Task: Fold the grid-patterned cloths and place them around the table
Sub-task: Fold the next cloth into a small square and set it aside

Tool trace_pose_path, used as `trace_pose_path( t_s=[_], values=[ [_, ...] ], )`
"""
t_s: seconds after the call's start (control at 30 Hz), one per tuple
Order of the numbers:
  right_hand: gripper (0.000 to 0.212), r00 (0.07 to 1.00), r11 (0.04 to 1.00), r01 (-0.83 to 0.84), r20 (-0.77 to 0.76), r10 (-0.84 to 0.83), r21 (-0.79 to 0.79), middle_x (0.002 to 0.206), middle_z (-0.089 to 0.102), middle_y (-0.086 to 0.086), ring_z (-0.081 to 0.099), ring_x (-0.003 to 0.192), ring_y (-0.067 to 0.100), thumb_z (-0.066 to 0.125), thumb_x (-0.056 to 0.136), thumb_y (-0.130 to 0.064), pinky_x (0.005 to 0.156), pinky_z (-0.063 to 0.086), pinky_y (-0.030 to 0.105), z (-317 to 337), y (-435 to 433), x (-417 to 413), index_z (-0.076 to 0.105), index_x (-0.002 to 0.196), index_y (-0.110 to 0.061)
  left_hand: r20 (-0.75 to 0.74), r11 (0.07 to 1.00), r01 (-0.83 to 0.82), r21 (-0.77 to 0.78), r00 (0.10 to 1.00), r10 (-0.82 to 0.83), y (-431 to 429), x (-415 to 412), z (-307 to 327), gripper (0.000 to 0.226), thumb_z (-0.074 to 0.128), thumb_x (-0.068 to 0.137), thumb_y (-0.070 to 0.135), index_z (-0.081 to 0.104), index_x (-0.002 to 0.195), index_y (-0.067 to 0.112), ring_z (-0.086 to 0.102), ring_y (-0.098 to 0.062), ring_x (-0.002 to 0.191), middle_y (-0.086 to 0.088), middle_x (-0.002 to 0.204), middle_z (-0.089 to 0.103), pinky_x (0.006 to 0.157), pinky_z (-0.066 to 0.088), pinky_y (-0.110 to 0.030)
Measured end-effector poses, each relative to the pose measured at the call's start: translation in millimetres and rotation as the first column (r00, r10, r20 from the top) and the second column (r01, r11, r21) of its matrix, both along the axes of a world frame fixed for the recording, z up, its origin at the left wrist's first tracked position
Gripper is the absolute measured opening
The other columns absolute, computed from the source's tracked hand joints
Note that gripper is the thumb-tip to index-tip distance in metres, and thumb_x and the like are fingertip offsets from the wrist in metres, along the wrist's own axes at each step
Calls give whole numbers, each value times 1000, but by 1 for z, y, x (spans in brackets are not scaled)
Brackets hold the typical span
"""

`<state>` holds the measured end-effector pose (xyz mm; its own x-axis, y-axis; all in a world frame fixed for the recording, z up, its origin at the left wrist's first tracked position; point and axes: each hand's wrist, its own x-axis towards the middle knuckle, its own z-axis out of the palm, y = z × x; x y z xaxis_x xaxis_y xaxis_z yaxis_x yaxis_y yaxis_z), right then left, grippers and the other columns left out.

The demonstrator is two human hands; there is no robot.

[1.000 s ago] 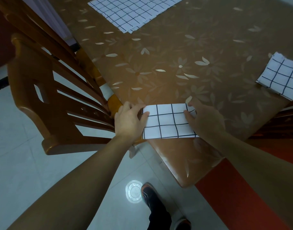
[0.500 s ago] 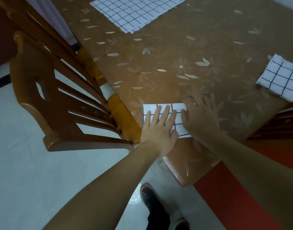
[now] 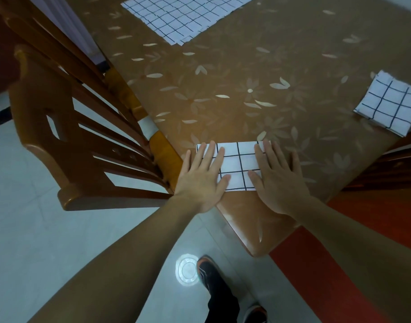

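Observation:
A folded white cloth with a black grid (image 3: 238, 165) lies at the near corner of the brown flower-patterned table (image 3: 246, 89). My left hand (image 3: 199, 180) lies flat on its left part with straight, spread fingers. My right hand (image 3: 279, 178) presses flat on its right part. A second folded grid cloth (image 3: 388, 106) rests near the table's right edge. At the far side lies a large unfolded grid cloth (image 3: 183, 15), spread flat.
A wooden chair (image 3: 71, 136) stands tight against the table's left edge. Another chair's back (image 3: 386, 169) shows at the right. Below are pale floor tiles, a round floor drain (image 3: 187, 270) and my shoes (image 3: 206, 270).
My left hand went from gripping the cloth's left edge to lying flat on it. Both hands have spread apart across the cloth, uncovering its middle.

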<state>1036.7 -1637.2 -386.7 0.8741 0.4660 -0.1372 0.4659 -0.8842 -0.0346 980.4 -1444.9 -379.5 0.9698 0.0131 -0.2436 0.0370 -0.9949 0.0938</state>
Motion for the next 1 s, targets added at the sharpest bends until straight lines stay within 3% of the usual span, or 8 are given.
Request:
trace_pose_path(
  t_s=[0.2,0.43,0.6,0.7,0.77,0.83,0.9,1.0],
  values=[
    [60,996,995,-91,27,90,32,153,35,11,32,141,30,23,95,-42,111,24,56,8,29,-15,36,147,-14,27,999,-17,-43,999,18,-12,10,4,59,7,101,49,-6,155,29,-20,-21,148,-1,163,-14,118,-15,-47],
    [69,1000,1000,-23,-14,22,-18,162,4,4,3,149,22,5,92,-51,116,8,56,3,-17,-12,12,153,-20,-10,999,-20,26,1000,20,6,2,0,66,5,97,62,-13,153,33,-20,-20,148,2,162,-18,117,-14,-49],
    [68,1000,999,6,-25,-7,-40,160,16,7,16,147,27,12,93,-48,112,17,60,9,-20,-15,26,151,-16,2,997,-25,78,1000,25,18,-9,4,68,5,95,64,-12,153,32,-20,-19,148,1,162,-17,115,-13,-50],
    [69,999,999,13,-36,-15,-41,160,16,7,15,147,27,11,92,-49,112,17,60,12,-18,-16,25,151,-16,47,987,153,40,987,-154,26,-25,6,68,8,96,65,-3,155,32,-18,-17,148,3,163,-9,117,-13,-50],
    [72,999,999,7,-38,-9,-46,161,13,6,12,148,26,7,90,-50,113,14,59,12,-18,-16,22,152,-17,106,964,265,-18,959,-262,36,-35,7,67,17,96,63,12,155,32,-7,-15,150,5,163,3,120,-6,-49],
    [75,999,998,3,-40,-5,-57,162,8,5,8,148,25,2,88,-51,114,11,58,13,-18,-15,18,153,-19,181,952,303,-45,940,-290,45,-44,8,62,46,92,49,36,149,26,19,-19,148,1,159,27,120,14,-51],
    [77,999,999,6,-39,-8,-45,162,7,5,7,148,24,0,86,-52,114,11,58,13,-17,-15,17,153,-19,302,948,314,-47,909,-286,47,-49,5,58,75,76,26,60,131,18,49,-26,132,-6,140,55,109,36,-50],
    [80,998,999,4,-57,-6,-40,162,0,3,0,148,23,-6,83,-53,115,6,57,13,-17,-15,9,154,-20,431,951,303,-58,867,-250,41,-52,-2,46,83,70,15,70,114,17,60,-27,118,-4,122,68,99,42,-41]
  ],
)
